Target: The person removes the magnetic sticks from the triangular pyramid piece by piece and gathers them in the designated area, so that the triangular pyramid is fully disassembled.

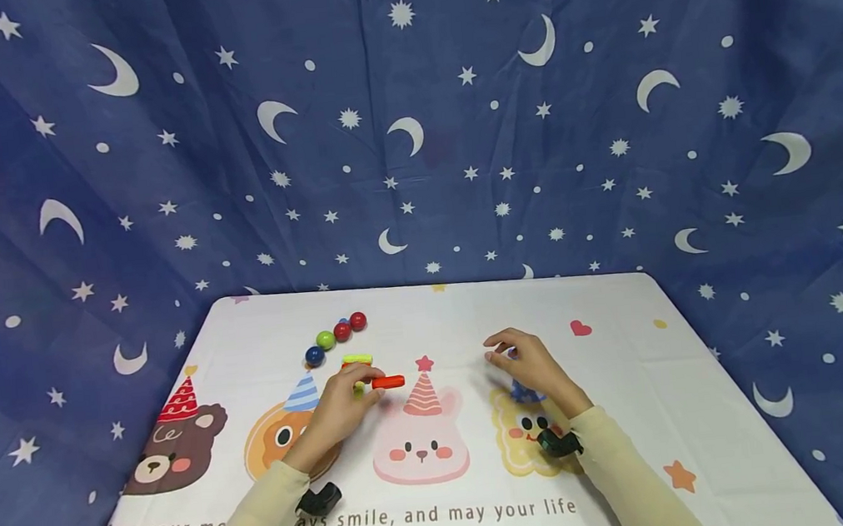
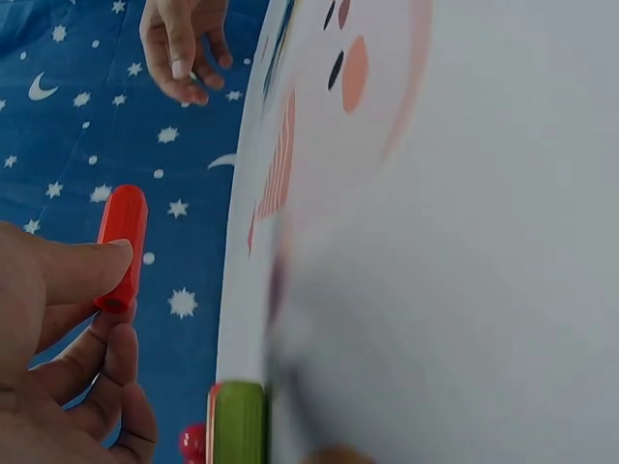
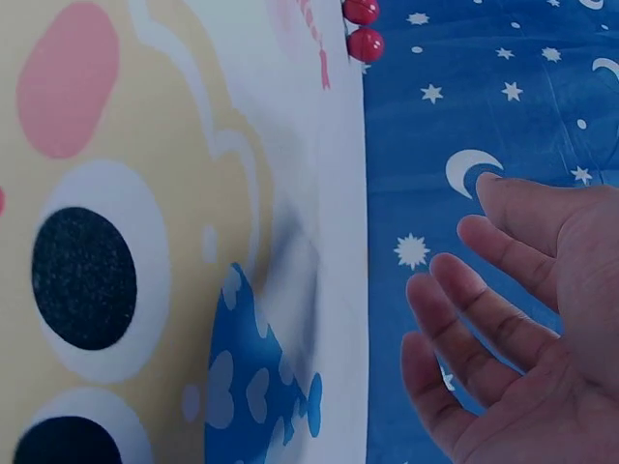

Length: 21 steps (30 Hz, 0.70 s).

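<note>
My left hand (image 1: 346,404) pinches a short red stick (image 1: 388,382) between thumb and fingers, above the printed rabbit's hat. In the left wrist view the red stick (image 2: 122,248) looks ridged along its sides, with a small dark hole at its lower end. Just behind that hand lie a yellow-green stick (image 1: 357,358) and other sticks, partly hidden by the fingers. A green stick (image 2: 240,422) shows at the bottom of the left wrist view. My right hand (image 1: 534,362) hovers over the right half of the table, fingers loosely bent and holding nothing, as its palm (image 3: 522,319) shows.
Beyond the left hand, a slanting row of balls runs across the white tablecloth (image 1: 624,337): dark blue (image 1: 314,356), green (image 1: 325,340) and red (image 1: 358,321). A bit of blue shows behind the reds. A starry blue curtain (image 1: 447,211) hangs behind the table's far edge.
</note>
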### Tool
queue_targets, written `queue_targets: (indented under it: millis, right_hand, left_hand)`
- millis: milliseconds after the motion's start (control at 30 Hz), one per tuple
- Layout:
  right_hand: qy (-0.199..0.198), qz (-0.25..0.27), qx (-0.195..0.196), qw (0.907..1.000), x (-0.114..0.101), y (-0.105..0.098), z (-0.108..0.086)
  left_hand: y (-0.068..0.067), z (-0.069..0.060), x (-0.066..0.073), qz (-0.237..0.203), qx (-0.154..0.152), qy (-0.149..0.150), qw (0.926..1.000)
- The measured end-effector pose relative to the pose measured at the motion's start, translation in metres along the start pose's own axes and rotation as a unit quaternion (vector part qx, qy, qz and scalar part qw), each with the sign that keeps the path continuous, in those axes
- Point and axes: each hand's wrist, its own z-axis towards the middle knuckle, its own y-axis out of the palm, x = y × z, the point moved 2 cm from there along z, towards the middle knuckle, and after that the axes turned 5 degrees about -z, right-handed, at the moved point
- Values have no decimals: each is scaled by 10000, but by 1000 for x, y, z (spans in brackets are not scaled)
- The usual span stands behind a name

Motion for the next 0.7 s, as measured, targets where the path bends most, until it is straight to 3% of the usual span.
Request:
queue_targets:
  millis: [433, 700]
  right_hand:
    - [-117, 49, 192, 9997, 7, -6, 1]
    - [39, 54, 50, 10000, 12, -3, 2]
  left_hand:
    - [-26, -20, -25, 79, -73, -304, 9995]
    - [-36, -30, -36, 262, -48, -462, 9986]
